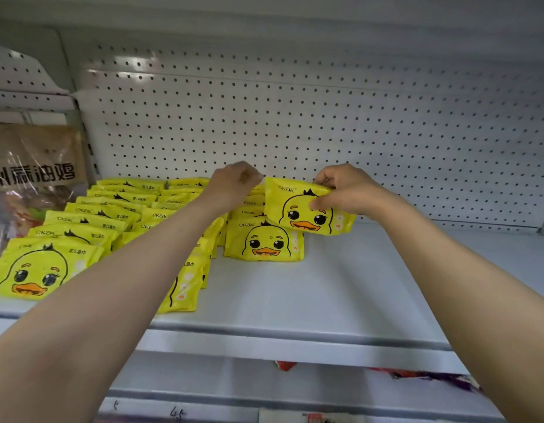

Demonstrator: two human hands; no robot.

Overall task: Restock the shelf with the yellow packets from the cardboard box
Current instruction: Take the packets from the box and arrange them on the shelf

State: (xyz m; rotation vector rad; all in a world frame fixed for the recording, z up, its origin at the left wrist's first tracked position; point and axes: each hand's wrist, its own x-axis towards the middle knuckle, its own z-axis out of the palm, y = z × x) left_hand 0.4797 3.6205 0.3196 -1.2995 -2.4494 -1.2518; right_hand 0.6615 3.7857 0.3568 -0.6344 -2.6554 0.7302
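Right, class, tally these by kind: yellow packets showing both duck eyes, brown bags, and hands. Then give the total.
yellow packets showing both duck eyes: 3
brown bag: 1
hands: 2, left hand and right hand
Total: 6

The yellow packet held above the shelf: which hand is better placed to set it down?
Probably the right hand: it already pinches the yellow packet above the third row. The left hand holds nothing visible.

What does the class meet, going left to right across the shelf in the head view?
Brown printed food bag → rows of yellow duck packets → left hand → yellow duck packet held up → right hand → bare white shelf.
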